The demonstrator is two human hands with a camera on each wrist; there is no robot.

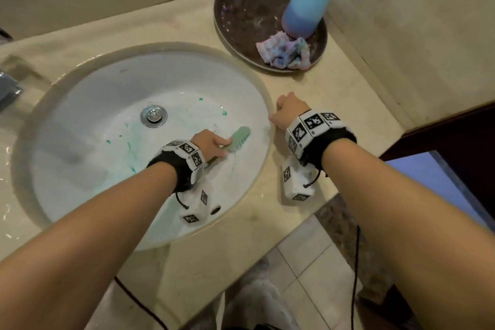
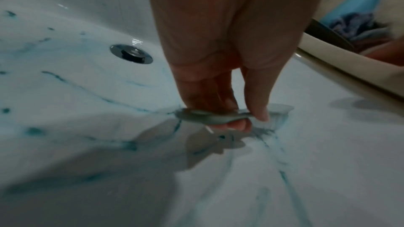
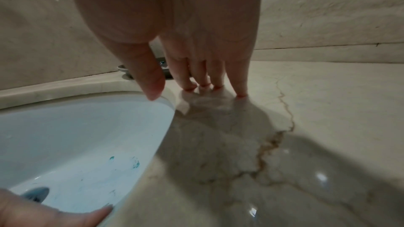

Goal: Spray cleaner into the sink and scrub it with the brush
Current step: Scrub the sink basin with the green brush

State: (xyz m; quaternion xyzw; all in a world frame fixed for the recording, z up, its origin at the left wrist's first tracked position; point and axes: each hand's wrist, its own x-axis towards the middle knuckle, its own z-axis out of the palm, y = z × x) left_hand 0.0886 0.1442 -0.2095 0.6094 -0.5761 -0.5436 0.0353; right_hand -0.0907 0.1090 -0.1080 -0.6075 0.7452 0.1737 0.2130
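A white oval sink point(image 1: 112, 83) is set in the beige counter, smeared with blue-green cleaner streaks point(image 2: 91, 92) around its metal drain point(image 1: 153, 115). My left hand point(image 1: 211, 143) grips the handle of a pale green brush point(image 1: 239, 136), whose head lies against the right wall of the basin; the brush point(image 2: 210, 116) shows between fingers and thumb in the left wrist view. My right hand point(image 1: 288, 112) rests on the counter just right of the sink rim, fingers point(image 3: 240, 82) straight, tips touching the stone. The blue spray bottle point(image 1: 308, 5) stands on a dark round tray point(image 1: 241, 8) at the back right.
A crumpled pastel cloth point(image 1: 285, 52) lies on the tray beside the bottle. A metal tap point(image 1: 9, 88) is at the left edge. Walls close the back and right of the counter point(image 1: 348, 83). Tiled floor and a cable lie below the counter's front edge.
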